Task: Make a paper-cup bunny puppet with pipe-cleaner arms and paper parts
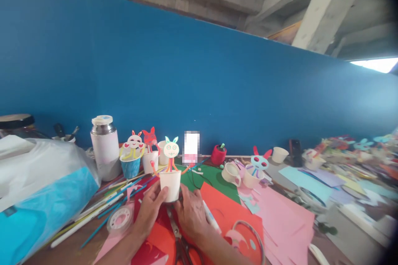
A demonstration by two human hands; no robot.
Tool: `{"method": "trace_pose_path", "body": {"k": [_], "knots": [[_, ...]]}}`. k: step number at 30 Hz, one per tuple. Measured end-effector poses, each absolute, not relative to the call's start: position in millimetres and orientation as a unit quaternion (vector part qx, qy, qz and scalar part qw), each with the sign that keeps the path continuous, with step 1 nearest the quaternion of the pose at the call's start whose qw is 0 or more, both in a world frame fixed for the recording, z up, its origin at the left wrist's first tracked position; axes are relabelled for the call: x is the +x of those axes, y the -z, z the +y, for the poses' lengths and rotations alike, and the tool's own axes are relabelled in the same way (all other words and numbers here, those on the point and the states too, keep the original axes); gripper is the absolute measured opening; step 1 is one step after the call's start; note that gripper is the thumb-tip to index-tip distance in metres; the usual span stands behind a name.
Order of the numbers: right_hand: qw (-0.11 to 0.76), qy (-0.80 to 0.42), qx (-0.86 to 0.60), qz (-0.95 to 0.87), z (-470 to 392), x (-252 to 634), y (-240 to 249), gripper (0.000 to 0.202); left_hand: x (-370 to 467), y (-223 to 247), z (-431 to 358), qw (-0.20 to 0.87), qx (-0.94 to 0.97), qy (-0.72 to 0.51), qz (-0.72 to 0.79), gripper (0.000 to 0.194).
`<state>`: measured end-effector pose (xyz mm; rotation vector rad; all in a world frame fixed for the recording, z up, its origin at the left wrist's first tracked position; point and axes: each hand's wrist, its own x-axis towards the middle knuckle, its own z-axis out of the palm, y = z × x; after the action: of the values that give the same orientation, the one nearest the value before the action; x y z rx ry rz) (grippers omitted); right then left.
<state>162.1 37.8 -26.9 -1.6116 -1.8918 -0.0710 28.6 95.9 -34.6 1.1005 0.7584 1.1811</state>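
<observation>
My left hand (pixel 152 203) grips the left side of a white paper cup (pixel 170 186), its thumb pressed on the wall. Against the cup's lower right side my right hand (pixel 191 211) is curled, with some fingertips hidden behind it. The cup stands upright between them. From its top rises a white paper rabbit face (pixel 171 149) with green-edged ears, an orange-red strip below it and orange arms out to both sides. Dark-handled scissors (pixel 177 234) lie below the cup on red paper (pixel 161 236). A clear roll of tape (pixel 120 218) is left of my left hand.
A blue wall (pixel 199 70) closes off the back. Leftward are a plastic bag (pixel 46 198), a thermos (pixel 105 149) and a blue cup puppet (pixel 131 165). Pink sheets (pixel 286 223), another rabbit cup (pixel 253 176), a red pot (pixel 218 155) and a phone (pixel 295 153) lie rightward.
</observation>
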Motion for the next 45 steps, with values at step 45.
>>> {"method": "trace_pose_path", "body": {"k": [45], "knots": [[0.328,-0.112,-0.612,-0.711,34,170,12,0.026,31,24,91,0.617,0.506,-0.521,0.304,0.058]]}}
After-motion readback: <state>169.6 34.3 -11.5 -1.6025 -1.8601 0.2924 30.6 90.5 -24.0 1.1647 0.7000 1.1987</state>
